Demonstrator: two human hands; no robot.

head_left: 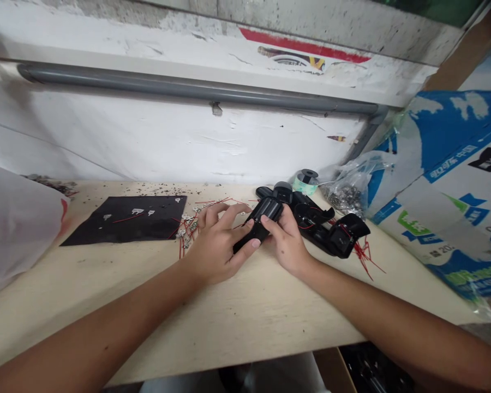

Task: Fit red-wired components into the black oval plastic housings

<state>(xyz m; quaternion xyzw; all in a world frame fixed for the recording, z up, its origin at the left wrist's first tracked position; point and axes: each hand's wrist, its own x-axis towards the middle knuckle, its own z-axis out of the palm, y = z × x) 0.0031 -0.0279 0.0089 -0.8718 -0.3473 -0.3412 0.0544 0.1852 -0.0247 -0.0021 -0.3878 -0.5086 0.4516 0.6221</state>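
Left hand [216, 245] is gripping a black housing [265, 214], fingers [236, 214] curling over it. Right hand [284, 240] is pinching the housing's other end, fingers [270, 222] closed on it. Housing is sitting between both hands above the table [229, 322]; can't tell if it's touching. Just right, more black housings [331, 229] are lying with red wires [364, 256] trailing out. Left of the hands, metal terminals [187, 226] are lying among wires, beside a black mat [126, 218]. Tape roll [305, 182] and a bag of metal parts [346, 196] are sitting behind.
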